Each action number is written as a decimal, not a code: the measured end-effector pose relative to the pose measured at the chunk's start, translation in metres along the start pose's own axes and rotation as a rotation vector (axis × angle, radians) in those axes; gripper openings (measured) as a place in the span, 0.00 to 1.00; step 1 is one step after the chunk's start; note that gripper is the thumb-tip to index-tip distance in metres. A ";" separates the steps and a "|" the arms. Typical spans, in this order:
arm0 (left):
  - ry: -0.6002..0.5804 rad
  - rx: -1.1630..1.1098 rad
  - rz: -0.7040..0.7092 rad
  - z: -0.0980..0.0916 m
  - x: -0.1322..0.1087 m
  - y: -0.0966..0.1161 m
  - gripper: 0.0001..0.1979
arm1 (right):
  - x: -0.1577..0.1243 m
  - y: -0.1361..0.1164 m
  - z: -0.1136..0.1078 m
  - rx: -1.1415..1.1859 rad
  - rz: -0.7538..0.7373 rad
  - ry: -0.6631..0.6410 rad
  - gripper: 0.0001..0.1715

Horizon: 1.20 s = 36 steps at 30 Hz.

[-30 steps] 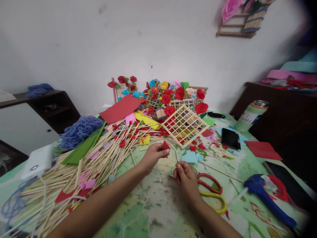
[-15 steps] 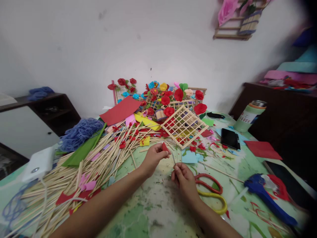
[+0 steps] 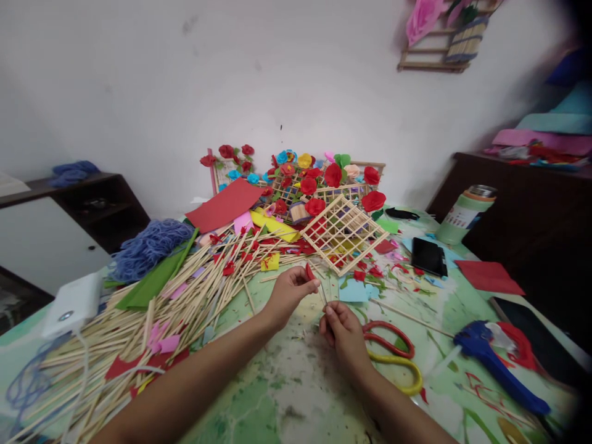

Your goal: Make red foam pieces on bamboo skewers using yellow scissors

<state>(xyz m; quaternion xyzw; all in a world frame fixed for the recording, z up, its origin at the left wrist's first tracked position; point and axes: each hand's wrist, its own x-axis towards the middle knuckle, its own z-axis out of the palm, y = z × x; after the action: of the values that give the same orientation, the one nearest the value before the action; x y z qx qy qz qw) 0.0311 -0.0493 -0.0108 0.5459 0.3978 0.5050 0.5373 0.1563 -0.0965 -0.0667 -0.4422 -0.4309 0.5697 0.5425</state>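
Note:
Between the thumb and fingers of my left hand (image 3: 291, 296) is a small red paper piece (image 3: 309, 271), its edge now looking curved. My right hand (image 3: 342, 330) is closed on a slim grey metal tool (image 3: 324, 297), whose tip points up toward the red paper; its kind is too small to tell. The two hands are close together above the table. Just right of my right hand lie scissors (image 3: 401, 373) with one red and one yellow handle loop; their blades are hidden.
Many thin wooden sticks (image 3: 198, 308) spread across the left, near blue yarn (image 3: 152, 246). A stick lattice (image 3: 345, 237) and paper flowers (image 3: 333, 176) stand behind. To the right are a blue glue gun (image 3: 499, 364), a black phone (image 3: 428, 256) and a green bottle (image 3: 465, 216).
The red paper in my left hand has gone from a flat, pointed look to a curved one. My right hand stays almost in place with the slim tool.

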 end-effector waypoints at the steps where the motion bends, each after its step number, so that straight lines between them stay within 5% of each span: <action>1: 0.006 0.004 -0.002 0.000 0.000 0.000 0.10 | 0.000 0.000 0.000 0.004 0.002 -0.003 0.17; 17: -0.091 -0.268 0.028 -0.002 -0.002 -0.003 0.04 | -0.001 -0.001 -0.001 -0.039 0.001 0.005 0.15; 36: 0.042 -0.211 0.059 0.005 -0.004 -0.003 0.18 | -0.003 -0.003 0.001 -0.080 -0.043 0.011 0.15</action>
<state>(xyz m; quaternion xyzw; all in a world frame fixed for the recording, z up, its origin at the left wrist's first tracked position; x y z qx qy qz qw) 0.0354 -0.0539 -0.0135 0.4870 0.3373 0.5710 0.5683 0.1559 -0.0997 -0.0631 -0.4570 -0.4598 0.5378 0.5391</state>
